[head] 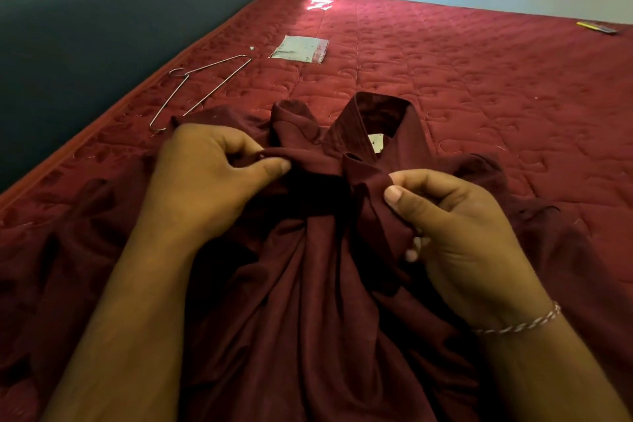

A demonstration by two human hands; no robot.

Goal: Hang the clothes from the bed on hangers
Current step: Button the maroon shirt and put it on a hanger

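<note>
Shirt (308, 250) bunched at frame centre on bed (479, 86). Left hand (205, 181) and right hand (455, 226) each pinch a front edge, fingers clamped on cloth. Hanger (202, 92) upper left, untouched. Risk: pinches slip, collar collapses; hanger hook may snag fabric.

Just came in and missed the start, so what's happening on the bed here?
A person is working on a dark red shirt spread on the bed. The left hand pinches one front edge near the collar, and the right hand pinches the other edge. A wire hanger lies untouched on the mattress beyond the left hand, partly under the shirt's edge, so the shirt is not yet on it.
</note>
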